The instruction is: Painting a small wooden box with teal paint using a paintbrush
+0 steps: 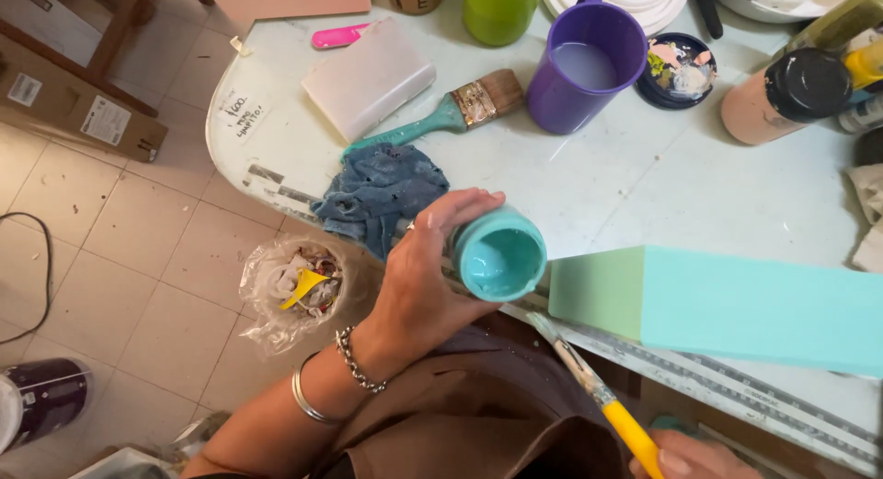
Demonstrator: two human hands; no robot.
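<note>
At the frame's centre the left hand (418, 281) clamps the open paint jar (499, 253), while the right hand (690, 459), fingers closed on a brush (598, 396), needs a careful dip.

The paint pot (499, 254) holds glossy wet turquoise paint. The painted block (727, 304) looks matt and smooth. At ten o'clock lies a crumpled blue cloth (379, 194), rough. The purple jug (589, 69) is smooth plastic. The tabletop (662, 175) is scuffed, paint-streaked.

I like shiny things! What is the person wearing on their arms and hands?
The left hand has a silver chain bracelet at the wrist and a plain silver bangle further up. No sleeves show. Only a bit of the right hand shows, with nothing visible on it.
</note>
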